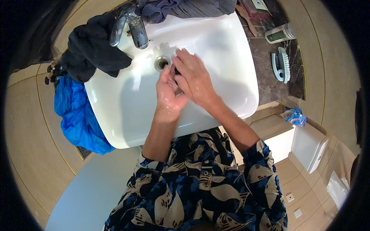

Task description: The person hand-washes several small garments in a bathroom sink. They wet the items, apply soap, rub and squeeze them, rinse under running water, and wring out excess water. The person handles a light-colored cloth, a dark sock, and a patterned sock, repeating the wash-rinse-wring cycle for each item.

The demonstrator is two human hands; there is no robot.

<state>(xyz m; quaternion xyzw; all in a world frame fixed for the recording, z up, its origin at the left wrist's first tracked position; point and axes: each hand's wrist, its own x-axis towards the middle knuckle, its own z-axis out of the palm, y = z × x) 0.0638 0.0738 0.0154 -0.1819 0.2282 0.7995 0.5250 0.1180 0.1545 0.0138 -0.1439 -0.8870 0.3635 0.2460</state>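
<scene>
Both of my hands are wet and meet over a white ceramic washbasin. My left hand is cupped, palm up, with glistening skin. Across it lies my right hand, its fingers extended and slightly blurred. No object shows in either hand, though the space between the palms is partly hidden and dark. Just beyond my left fingertips is the round metal drain. A chrome mixer tap stands at the back left of the basin, and no stream of water is visible from it.
Black cloth drapes over the left rim, above a blue plastic bag. Dark grey cloth lies along the back. On the right marble counter are a scrubbing brush, a jar and a wooden-handled brush.
</scene>
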